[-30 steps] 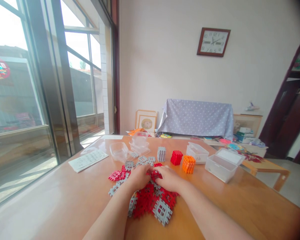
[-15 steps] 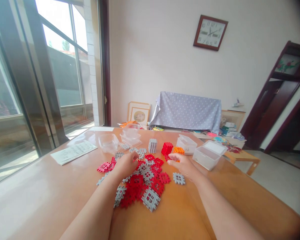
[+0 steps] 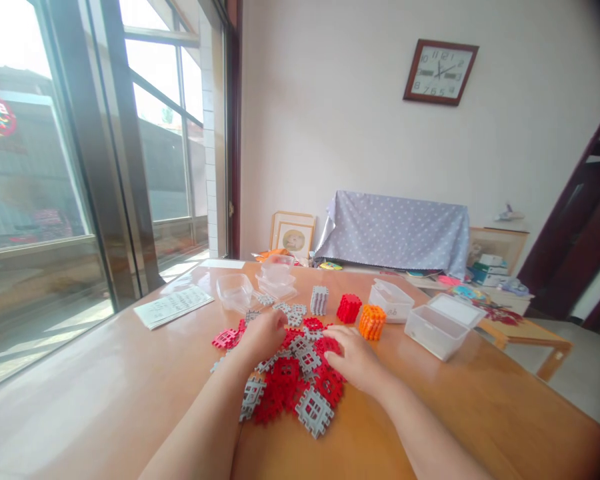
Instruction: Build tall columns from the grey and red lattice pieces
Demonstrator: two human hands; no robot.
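A loose pile of red pieces (image 3: 285, 369) and grey pieces (image 3: 315, 411), flat squares with notched edges, lies on the wooden table (image 3: 370, 437). My left hand (image 3: 266, 335) is over the pile's upper left, its fingers curled; what they hold, if anything, is hidden. My right hand (image 3: 354, 357) reaches to the pile's right edge with fingers apart, next to red pieces. Behind the pile stand a grey stack (image 3: 319, 301), a red stack (image 3: 349, 309) and an orange stack (image 3: 373, 323).
Clear plastic containers (image 3: 235, 292) stand at the back left of the table, with printed sheets (image 3: 174, 306) nearer the left edge. At the right are a lidded box (image 3: 391, 301) and an open box (image 3: 436, 330).
The view has shifted, moving the scene rightward. My right hand has moved from beside the stacks to the pile's right edge. The grey piece lying apart at the right is no longer visible there.
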